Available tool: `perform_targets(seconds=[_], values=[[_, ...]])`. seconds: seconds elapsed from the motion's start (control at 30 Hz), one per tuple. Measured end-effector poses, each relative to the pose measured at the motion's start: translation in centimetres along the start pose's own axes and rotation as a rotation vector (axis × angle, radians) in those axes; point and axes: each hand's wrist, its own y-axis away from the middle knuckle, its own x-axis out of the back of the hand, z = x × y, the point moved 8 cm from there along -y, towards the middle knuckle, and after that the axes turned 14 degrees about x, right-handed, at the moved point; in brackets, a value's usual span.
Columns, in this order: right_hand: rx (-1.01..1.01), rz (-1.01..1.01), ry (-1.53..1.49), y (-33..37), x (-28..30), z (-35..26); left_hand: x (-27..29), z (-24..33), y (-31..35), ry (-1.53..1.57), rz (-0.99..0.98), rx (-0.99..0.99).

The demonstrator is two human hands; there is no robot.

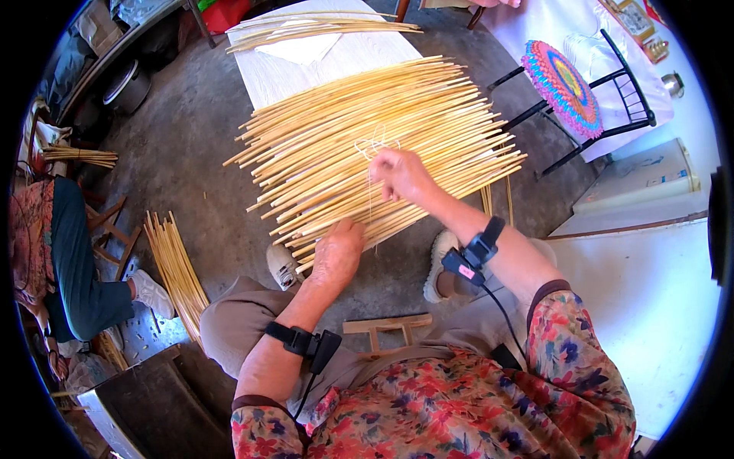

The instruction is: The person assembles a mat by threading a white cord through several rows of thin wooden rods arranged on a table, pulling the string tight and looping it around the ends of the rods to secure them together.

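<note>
Head view, scene logged left to right

Far left: a second person sits on a low seat, only a dark trouser leg (73, 260) and a pale shoe in frame; not involved with the mat. Behind them a small bundle of sticks (80, 157) lies on a ledge.

Left of centre, on the concrete floor (183, 145): a loose bundle of spare bamboo strips (176, 271), unbound and apart from the work.

Centre: the bamboo mat (375, 145) lies across a white worktop (321, 65), its near edge overhanging toward the person's knees. Many strips already lie side by side in a fanned sheet, so a large part looks assembled. Strip ends stay uneven on both sides; no trimming visible. More unworked strips (321, 29) rest at the far end of the worktop.

Left hand (336, 256): palm down on the near edge of the mat, fingers curled over the strip ends; grip pressed on the strips, steadying them. Whether any single strip is pinched cannot be told.

Right hand (401, 174): raised over the middle of the mat, fingertips pinched together on a thin pale string (372, 149) that loops above the strips and runs down across them.

Judgement: binding is under way at mid-mat. One tie line is in hand; how many ties are finished cannot be read. The floor bundle suggests more strips are left to add.

Right: a black metal chair (604, 107) with a bright crocheted cushion (562, 86), well apart from the mat
</note>
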Motion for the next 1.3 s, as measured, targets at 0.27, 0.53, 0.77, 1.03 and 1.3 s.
perform_targets(seconds=[0.27,0.53,0.77,1.03,1.3], values=[[0.073,0.424,-0.925,-5.6,5.2,-0.8,0.0,0.0,0.1,-0.003,-0.009,-0.017],[0.359,0.599,-1.011,-8.6,8.7,-2.3,0.7,0.7,0.1,-0.06,0.063,-0.07],[0.338,0.55,-0.985,-9.5,7.7,-2.7,-0.1,0.1,0.6,-0.15,0.082,-0.073],[0.307,0.54,-0.983,-10.1,6.6,-2.8,-0.1,0.9,1.1,-0.258,0.107,-0.107],[0.309,0.538,-0.962,-11.0,5.9,-2.9,-0.8,0.7,1.4,-0.207,0.111,-0.183]])
